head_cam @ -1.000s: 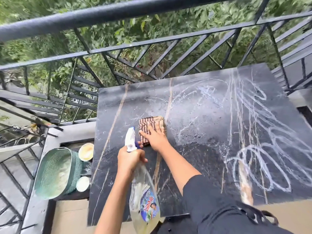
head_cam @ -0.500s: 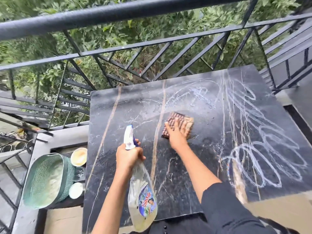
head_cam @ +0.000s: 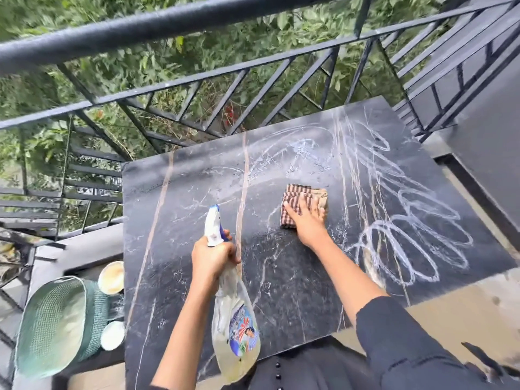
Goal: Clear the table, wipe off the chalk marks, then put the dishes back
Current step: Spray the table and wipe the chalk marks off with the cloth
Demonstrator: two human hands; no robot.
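My right hand point(head_cam: 306, 220) presses the soft, limp cloth point(head_cam: 305, 192) flat, chalk marks point(head_cam: 408, 243) at three o'clock; left hand point(head_cam: 212, 254) grips the spray bottle point(head_cam: 233, 305).

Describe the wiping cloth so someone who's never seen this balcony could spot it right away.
Find the black marble table beside the metal railing. Near its middle, left of the chalk loops, the right hand presses flat on a folded cloth. It is the only fabric there, striped brown and tan, unlike the clear spray bottle the left hand grips.
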